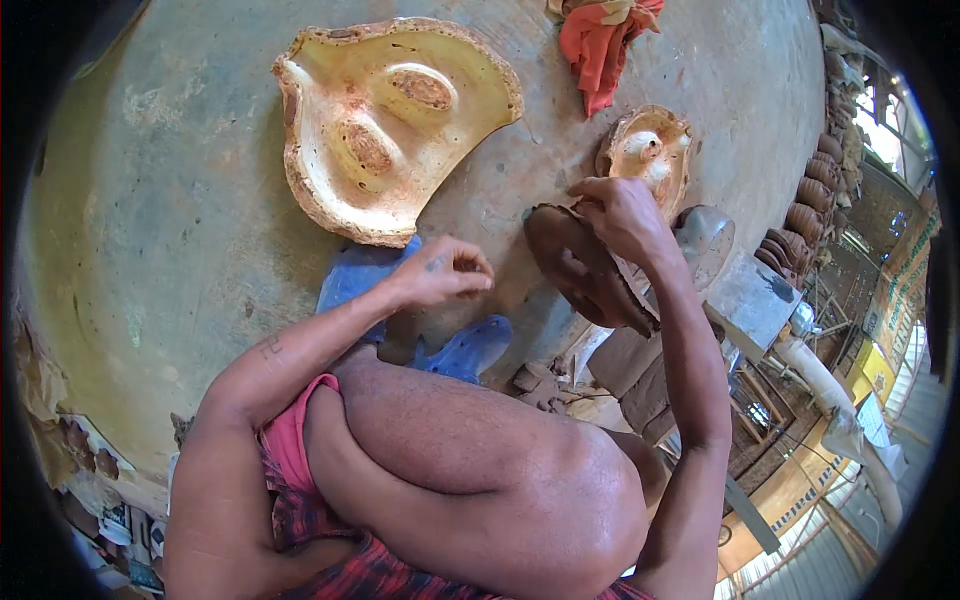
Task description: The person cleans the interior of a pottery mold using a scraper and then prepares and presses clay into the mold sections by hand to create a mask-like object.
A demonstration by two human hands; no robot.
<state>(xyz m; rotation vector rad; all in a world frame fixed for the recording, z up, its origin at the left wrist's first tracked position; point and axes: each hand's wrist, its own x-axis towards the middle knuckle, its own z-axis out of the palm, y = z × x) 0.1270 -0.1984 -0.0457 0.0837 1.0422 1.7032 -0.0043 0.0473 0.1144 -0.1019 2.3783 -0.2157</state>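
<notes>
My right hand [622, 215] grips the upper edge of a dark brown wet-looking clay piece [575, 262]. The piece is tilted on edge, with a rounded hollow in its face and a ragged rim. My left hand [445, 272] hovers to its left, fingers loosely curled, and I see nothing in them. Beyond that hand lies a large cream mould [330, 120] with a rough broken-looking rim and two oval bumps inside. A smaller cream mould [655, 165] with a knob in it sits behind my right hand.
An orange-red cloth [600, 50] lies at the far side of the concrete floor [180, 200]. Blue plastic slippers [465, 350] are near my leg. To the right are a grey block [752, 305], brown clay lumps [640, 375] and stacked brown pots [810, 200].
</notes>
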